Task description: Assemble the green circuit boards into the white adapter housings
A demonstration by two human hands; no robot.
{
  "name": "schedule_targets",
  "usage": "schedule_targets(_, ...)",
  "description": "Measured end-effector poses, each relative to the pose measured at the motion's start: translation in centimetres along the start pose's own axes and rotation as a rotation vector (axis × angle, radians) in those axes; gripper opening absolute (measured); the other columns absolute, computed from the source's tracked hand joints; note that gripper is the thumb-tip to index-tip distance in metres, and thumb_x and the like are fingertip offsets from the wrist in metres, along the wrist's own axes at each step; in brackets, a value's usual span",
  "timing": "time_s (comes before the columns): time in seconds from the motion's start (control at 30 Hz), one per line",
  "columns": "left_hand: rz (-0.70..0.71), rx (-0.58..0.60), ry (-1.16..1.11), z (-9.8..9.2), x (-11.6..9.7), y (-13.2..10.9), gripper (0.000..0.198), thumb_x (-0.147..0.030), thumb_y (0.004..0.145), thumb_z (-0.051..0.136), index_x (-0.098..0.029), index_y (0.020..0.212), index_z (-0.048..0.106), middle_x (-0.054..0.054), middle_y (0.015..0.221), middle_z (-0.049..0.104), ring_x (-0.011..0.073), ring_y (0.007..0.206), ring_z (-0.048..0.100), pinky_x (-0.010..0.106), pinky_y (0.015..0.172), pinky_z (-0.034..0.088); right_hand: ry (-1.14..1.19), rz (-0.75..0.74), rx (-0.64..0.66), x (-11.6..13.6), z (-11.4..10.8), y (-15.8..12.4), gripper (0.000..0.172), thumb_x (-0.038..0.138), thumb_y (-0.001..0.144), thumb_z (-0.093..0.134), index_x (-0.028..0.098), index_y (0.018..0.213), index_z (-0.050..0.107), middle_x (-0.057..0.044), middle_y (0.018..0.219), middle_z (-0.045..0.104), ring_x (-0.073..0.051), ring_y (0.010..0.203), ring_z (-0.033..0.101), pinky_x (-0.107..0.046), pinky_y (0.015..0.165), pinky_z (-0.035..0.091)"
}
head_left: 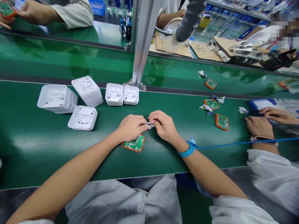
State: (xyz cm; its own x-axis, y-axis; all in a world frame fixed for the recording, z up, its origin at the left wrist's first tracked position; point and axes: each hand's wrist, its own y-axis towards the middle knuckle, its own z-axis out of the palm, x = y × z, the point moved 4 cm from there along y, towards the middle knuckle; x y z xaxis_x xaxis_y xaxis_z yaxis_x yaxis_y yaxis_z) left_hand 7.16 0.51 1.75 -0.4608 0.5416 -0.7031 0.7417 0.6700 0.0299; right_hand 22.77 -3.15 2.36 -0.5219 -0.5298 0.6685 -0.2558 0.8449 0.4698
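Between my fingertips is a small white part with bits of wire [150,125]; its exact kind is too small to make out. My left hand [132,127] pinches it from the left, and my right hand [164,125], with a blue wrist strap [188,149] at the wrist, pinches it from the right. A green circuit board with an orange rim [135,143] lies flat on the bench just below my left hand, which covers its upper left part. Both hands are low over the green bench top.
Stacked white plastic housings [54,98] stand at the left, with more housings [114,94] beside the metal post [142,46]. Several orange-rimmed boards [221,121] with white wired parts lie to the right. A co-worker's hands [259,127] are at far right. A blue cord [224,145] runs rightward from my wrist.
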Motion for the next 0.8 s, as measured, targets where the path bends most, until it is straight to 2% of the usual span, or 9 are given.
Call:
schedule_targets(0.43,0.034,-0.028,0.03,0.2,0.1,0.1,0.038,-0.033,0.097,0.048,-0.018,0.065,0.062,0.0,0.071,0.062,0.0153,0.072,0.056,0.031,0.071,0.035,-0.019,-0.046,-0.045,0.6,0.8,0.1,0.018,0.011,0.095,0.046,0.021,0.087,0.058,-0.006,0.092,0.064,-0.017,0.087,0.061,-0.032,0.079,0.05)
schedule_targets(0.5,0.029,-0.044,0.092,0.0,-0.4,-0.3,0.036,-0.033,0.098,0.047,-0.018,0.07,0.065,0.002,0.074,0.064,0.0161,0.073,0.058,0.031,0.071,0.037,-0.03,-0.045,0.018,0.5,0.5,0.4,0.018,0.012,0.095,0.045,0.021,0.086,0.057,-0.006,0.089,0.063,-0.017,0.085,0.06,-0.032,0.078,0.049)
schedule_targets(0.57,0.05,-0.091,0.262,-0.8,-0.9,-1.4,0.032,-0.036,0.099,0.048,-0.018,0.082,0.069,0.005,0.083,0.068,0.0194,0.081,0.06,0.032,0.075,0.039,-0.038,-0.074,0.207,0.2,0.2,0.6,0.02,0.014,0.097,0.045,0.021,0.083,0.057,-0.004,0.084,0.062,-0.017,0.079,0.059,-0.03,0.075,0.049)
schedule_targets(0.63,0.028,-0.225,0.493,-2.4,-0.9,-3.7,0.03,-0.039,0.099,0.049,-0.018,0.094,0.07,0.009,0.093,0.07,0.0242,0.092,0.06,0.036,0.08,0.039,-0.097,-0.108,0.387,-0.2,-0.4,0.4,0.021,0.017,0.099,0.045,0.021,0.082,0.058,-0.005,0.085,0.063,-0.017,0.079,0.06,-0.03,0.075,0.049)
schedule_targets(0.67,-0.03,-0.334,0.603,-3.5,-0.7,-5.1,0.029,-0.038,0.099,0.049,-0.018,0.098,0.07,0.011,0.097,0.07,0.0264,0.097,0.059,0.038,0.083,0.039,-0.184,-0.101,0.38,-0.5,-0.9,0.3,0.019,0.02,0.099,0.047,0.02,0.086,0.061,-0.007,0.091,0.064,-0.018,0.083,0.061,-0.031,0.078,0.05)
schedule_targets(0.73,-0.245,-0.592,0.763,-5.9,0.3,-8.6,0.026,-0.033,0.1,0.047,-0.02,0.102,0.07,0.013,0.106,0.069,0.0292,0.103,0.057,0.042,0.087,0.038,-0.435,0.003,0.255,-1.0,-2.2,-0.1,0.015,0.03,0.098,0.054,0.019,0.098,0.064,-0.013,0.103,0.065,-0.025,0.093,0.063,-0.036,0.08,0.05)
schedule_targets(0.8,-0.502,-0.788,0.859,-7.7,1.5,-12.0,0.026,-0.031,0.098,0.049,-0.019,0.11,0.068,0.016,0.117,0.065,0.0337,0.11,0.054,0.045,0.088,0.037,-0.67,0.191,0.154,-1.2,-3.0,-0.8,0.027,0.042,0.097,0.057,0.017,0.106,0.063,-0.016,0.103,0.066,-0.029,0.09,0.065,-0.038,0.073,0.049)
